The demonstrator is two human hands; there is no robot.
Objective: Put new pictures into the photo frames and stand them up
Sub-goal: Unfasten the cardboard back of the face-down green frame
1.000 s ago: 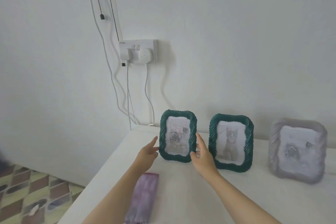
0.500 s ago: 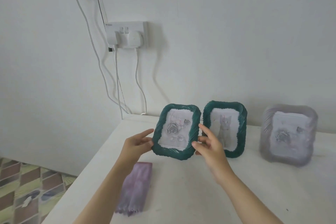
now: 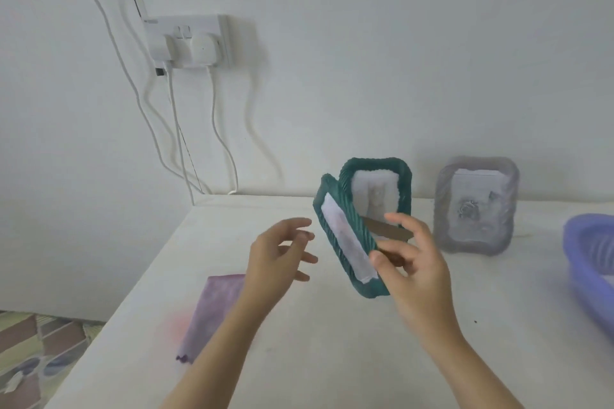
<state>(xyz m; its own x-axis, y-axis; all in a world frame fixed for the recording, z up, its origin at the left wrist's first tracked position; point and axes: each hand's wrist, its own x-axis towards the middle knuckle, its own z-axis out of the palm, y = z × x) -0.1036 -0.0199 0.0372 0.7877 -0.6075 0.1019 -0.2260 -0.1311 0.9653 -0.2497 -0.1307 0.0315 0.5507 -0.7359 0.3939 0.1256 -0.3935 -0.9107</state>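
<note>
- The right hand [image 3: 415, 272] is gripping the frame [image 3: 342, 236] by its lower edge, fingers curled.
- The left hand [image 3: 275, 256] is hovering open beside it; it should be steadying the frame's back.

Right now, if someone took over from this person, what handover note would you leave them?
Left hand: open, beside the lifted frame, not touching it.
Right hand: grips the green frame near its lower end, held tilted above the table.
The second green frame and the grey frame stand upright near the wall, each with a picture in it; I cannot tell whether those are new.
The purple sheet lies flat at the front left.
Left to do: probably change the lifted frame's picture, then stand it up.
</note>
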